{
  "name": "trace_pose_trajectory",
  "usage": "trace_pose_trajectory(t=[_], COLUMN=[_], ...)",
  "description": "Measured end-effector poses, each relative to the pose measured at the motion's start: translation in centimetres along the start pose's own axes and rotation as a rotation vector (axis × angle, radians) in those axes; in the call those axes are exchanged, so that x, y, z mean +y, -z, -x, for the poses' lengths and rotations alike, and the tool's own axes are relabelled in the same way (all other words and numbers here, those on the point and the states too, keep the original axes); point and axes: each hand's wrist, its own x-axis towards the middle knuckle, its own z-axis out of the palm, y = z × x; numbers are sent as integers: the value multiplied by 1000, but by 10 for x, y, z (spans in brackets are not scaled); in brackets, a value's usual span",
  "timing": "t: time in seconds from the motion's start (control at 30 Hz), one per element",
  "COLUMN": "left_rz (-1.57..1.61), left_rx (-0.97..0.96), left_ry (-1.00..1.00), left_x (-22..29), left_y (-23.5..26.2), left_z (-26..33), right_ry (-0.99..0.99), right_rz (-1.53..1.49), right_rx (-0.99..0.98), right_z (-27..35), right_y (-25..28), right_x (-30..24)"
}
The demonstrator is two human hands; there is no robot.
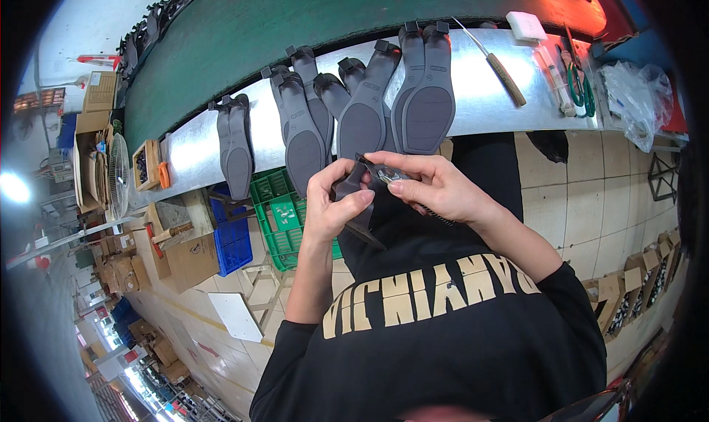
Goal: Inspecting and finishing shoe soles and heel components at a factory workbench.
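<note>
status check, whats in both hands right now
Left hand grips dark shoe from below. Right hand pinches its top edge. Grey soles lined on metal bench beyond, not touched.

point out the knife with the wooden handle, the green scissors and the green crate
knife with the wooden handle [507, 75], head view, on the brown handle
green scissors [580, 89], head view, on the green handle loops
green crate [284, 215], head view, on its lattice wall under the bench

— What can't be made out here?

— The dark grey rubber shoe sole [360, 193] is largely covered by the left hand [332, 208], so its full outline is hidden. The small shiny metal piece [389, 174] sits under the right hand's [436, 189] fingertips [395, 188]; its shape is unclear.

— And at the edges?

— The green-handled scissors [583, 93] are too small to read clearly, and the clear crumpled plastic bag [635, 104] blurs toward the rim.
</note>
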Motion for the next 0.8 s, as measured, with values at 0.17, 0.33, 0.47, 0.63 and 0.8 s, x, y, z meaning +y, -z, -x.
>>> trace_pose_trajectory(t=[0.17, 0.33, 0.47, 0.63, 0.8], left_rz=[-57, -9, 10, 135, 203], left_rx=[47, 38, 51, 26, 36], left_ry=[44, 45, 42, 47, 79], left_x=[-1, -10, -10, -11, -10], left_y=[-3, -1, -4, -3, -4], left_z=[1, 2, 0, -2, -1], right_ry=[-5, 112, 316, 465, 554], right_rz=[9, 78, 133, 589, 896], right_rx=[-3, 33, 90, 255, 354], right_z=[0, 3, -1, -4, -5], right_y=[-1, -5, -10, -9, -15], right_x=[0, 0, 20, 20, 18])
